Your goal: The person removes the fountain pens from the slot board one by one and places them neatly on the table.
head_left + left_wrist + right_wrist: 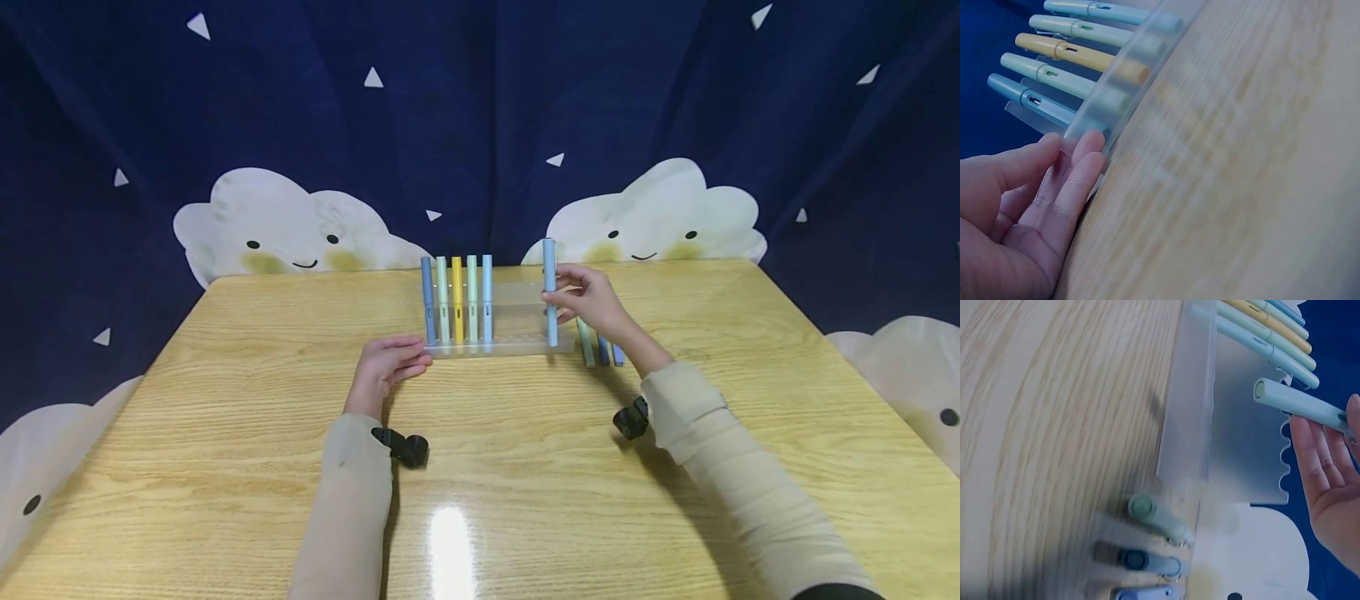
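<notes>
So the right hand (594,302) has its grip pinching a pale blue pen (550,265), slim and smooth with a round end, pretty much upright in front of the right end of a clear frosted rack (517,321) near the table's (510,442) far edge. The left hand (384,364) pinches the rack's left corner. Five capped pens (458,300) stand in it: blue, mint, yellow, mint, light blue.

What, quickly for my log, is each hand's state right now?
Left hand: at the left end of the clear rack; whether it grips cannot be told.
Right hand: closed, holding a light blue pen.
</notes>
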A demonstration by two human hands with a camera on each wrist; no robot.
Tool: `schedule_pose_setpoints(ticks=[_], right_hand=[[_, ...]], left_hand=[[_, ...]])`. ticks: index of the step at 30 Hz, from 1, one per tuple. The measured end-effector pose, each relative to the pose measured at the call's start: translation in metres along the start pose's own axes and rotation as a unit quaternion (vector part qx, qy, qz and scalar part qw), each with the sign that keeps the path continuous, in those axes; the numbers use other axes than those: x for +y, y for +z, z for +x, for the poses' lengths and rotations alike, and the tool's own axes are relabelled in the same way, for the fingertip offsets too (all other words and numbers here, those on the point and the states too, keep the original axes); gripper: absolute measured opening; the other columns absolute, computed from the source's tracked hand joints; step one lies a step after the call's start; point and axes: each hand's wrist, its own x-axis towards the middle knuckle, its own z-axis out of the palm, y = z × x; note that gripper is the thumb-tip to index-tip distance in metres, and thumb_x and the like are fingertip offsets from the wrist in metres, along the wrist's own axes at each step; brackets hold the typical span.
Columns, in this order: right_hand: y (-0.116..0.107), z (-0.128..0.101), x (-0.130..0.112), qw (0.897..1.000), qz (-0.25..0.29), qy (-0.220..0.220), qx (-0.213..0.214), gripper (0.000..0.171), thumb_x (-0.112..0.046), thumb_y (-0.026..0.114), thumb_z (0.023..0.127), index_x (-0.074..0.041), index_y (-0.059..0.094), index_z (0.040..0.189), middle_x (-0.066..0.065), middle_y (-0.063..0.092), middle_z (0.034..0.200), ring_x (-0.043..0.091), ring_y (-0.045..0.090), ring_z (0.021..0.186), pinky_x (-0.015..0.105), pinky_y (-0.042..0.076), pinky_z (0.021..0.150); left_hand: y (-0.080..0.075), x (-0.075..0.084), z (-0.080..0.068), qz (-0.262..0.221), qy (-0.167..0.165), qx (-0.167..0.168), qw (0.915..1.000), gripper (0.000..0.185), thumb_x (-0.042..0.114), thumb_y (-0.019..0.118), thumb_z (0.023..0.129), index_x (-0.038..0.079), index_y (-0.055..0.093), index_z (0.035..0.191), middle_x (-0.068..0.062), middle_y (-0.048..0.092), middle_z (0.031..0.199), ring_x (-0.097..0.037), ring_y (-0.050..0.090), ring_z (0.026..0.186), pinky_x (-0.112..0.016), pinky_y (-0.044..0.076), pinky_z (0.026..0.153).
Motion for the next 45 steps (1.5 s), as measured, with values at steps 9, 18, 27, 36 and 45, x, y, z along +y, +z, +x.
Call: schedule_pose_setpoints(ticks=[9,18,27,36,45], right_hand=[[-0.02,-0.009,0.001,0.998,-0.026,0.038,0.033,0.04,0.0,0.063,0.082,0.014,0.048,0.116,0.003,0.056,0.086,0.007,0.06,0.066,0.036,0.056,0.055],[-0.046,-0.018,0.004,0.996,-0.057,0.046,0.06,0.041,-0.002,0.065,0.08,0.017,0.049,0.113,0.002,0.06,0.08,0.006,0.06,0.063,0.031,0.056,0.053],[-0.071,-0.024,0.012,0.992,-0.075,0.075,0.068,0.038,-0.003,0.063,0.082,0.019,0.047,0.109,-0.003,0.058,0.077,0.005,0.06,0.065,0.029,0.056,0.054],[-0.085,-0.027,0.021,0.979,-0.118,0.163,0.043,0.041,-0.004,0.06,0.085,0.018,0.044,0.116,0.015,0.046,0.09,0.008,0.057,0.062,0.034,0.056,0.061],[-0.096,-0.028,0.036,0.963,-0.127,0.238,-0.002,0.041,-0.007,0.058,0.087,0.017,0.043,0.117,0.013,0.054,0.084,0.015,0.058,0.06,0.036,0.056,0.065]], left_hand=[[0.0,0.0,0.0,0.001,0.0,-0.003,1.0,0.032,-0.007,0.055,0.085,-0.011,0.052,0.116,-0.009,0.064,0.071,-0.017,0.065,0.062,-0.028,0.055,0.064],[0.001,-0.002,0.0,0.015,0.008,-0.002,0.9999,0.034,-0.005,0.058,0.084,-0.01,0.052,0.117,-0.009,0.065,0.073,-0.016,0.065,0.064,-0.028,0.055,0.066],[0.001,-0.002,0.0,0.02,0.006,0.003,0.9998,0.033,-0.004,0.058,0.084,-0.009,0.053,0.116,-0.009,0.065,0.073,-0.017,0.065,0.065,-0.028,0.055,0.066],[0.0,-0.002,0.002,0.006,0.0,-0.002,1.0,0.033,-0.005,0.057,0.085,-0.01,0.051,0.117,-0.01,0.065,0.071,-0.017,0.065,0.063,-0.028,0.055,0.064],[0.001,0.0,0.0,-0.005,-0.005,-0.002,1.0,0.033,-0.007,0.055,0.085,-0.011,0.051,0.118,-0.01,0.064,0.069,-0.018,0.065,0.062,-0.029,0.055,0.064]])
